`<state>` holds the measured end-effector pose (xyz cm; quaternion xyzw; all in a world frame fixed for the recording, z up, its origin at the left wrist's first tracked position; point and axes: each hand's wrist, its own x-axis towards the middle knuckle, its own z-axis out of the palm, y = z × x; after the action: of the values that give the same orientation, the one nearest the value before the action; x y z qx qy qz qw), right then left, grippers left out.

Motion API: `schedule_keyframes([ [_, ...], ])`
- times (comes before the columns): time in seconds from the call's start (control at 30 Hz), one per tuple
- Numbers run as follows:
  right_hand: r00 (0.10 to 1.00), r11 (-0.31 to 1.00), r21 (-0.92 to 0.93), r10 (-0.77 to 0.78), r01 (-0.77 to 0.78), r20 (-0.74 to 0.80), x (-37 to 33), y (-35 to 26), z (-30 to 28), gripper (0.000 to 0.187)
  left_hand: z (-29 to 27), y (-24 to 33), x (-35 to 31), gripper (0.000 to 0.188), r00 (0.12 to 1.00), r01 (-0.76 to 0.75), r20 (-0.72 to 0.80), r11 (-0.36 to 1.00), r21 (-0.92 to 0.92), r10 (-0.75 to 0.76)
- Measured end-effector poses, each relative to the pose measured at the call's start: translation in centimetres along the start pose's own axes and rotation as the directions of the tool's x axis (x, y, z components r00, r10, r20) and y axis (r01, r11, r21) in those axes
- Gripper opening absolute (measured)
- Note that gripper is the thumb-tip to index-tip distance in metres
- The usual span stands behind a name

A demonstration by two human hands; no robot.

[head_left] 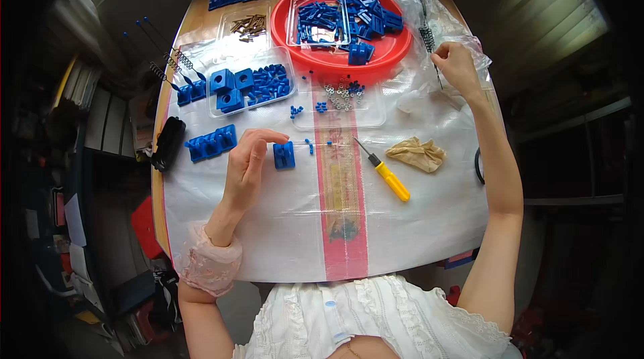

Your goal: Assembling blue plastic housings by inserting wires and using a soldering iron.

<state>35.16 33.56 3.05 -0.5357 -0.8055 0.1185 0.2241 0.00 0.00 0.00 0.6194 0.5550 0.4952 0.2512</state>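
Observation:
My left hand (245, 164) rests on the sheet with its fingers stretched out, holding nothing. Its index fingertip is at the top edge of a small blue plastic block (284, 156); whether they touch I cannot tell. Out at the far right, my right hand (458, 69) pinches a thin black wire (439, 79) beside a clear plastic bag (409, 87). Dark coil springs (426, 38) show just beyond those fingers. Tiny blue pieces (310, 146) lie to the right of the block.
A yellow-handled screwdriver (392, 181) and a crumpled tan cloth (417, 154) lie mid-right. Behind are a red basin (285, 40) of blue parts, a clear tray (218, 111) and scattered nuts (344, 95). At left sit joined blue blocks (211, 143) and a black case (168, 143).

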Motion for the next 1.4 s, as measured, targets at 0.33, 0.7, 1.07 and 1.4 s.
schedule_keyframes([
  [0.33, 0.96, 0.768, 0.579, 0.186, -0.274, 0.207, 0.8, 2.6, -3.0, 0.02, 0.3, -0.1, 0.2, 0.052, 0.998, -0.046, -0.03, 0.999, -0.013, 0.046],
  [0.7, 0.989, 0.628, 0.778, 0.108, 0.012, -0.103, -11.1, -8.5, -11.2, 0.01, 0.3, 2.5, -0.3, 0.034, 0.963, -0.077, -0.269, 0.983, -0.164, 0.03],
  [1.07, 0.811, 0.69, 0.724, -0.416, -0.015, 0.413, -21.4, -17.6, -1.9, 0.007, 1.5, 5.4, -2.0, 0.025, 0.966, 0.257, 0.153, 0.756, -0.602, -0.207],
  [1.4, 0.772, 0.675, 0.727, -0.393, -0.127, 0.5, -22.2, -17.0, -1.1, 0.006, 2.2, 4.7, -2.2, 0.018, 0.957, 0.29, 0.179, 0.758, -0.584, -0.228],
])
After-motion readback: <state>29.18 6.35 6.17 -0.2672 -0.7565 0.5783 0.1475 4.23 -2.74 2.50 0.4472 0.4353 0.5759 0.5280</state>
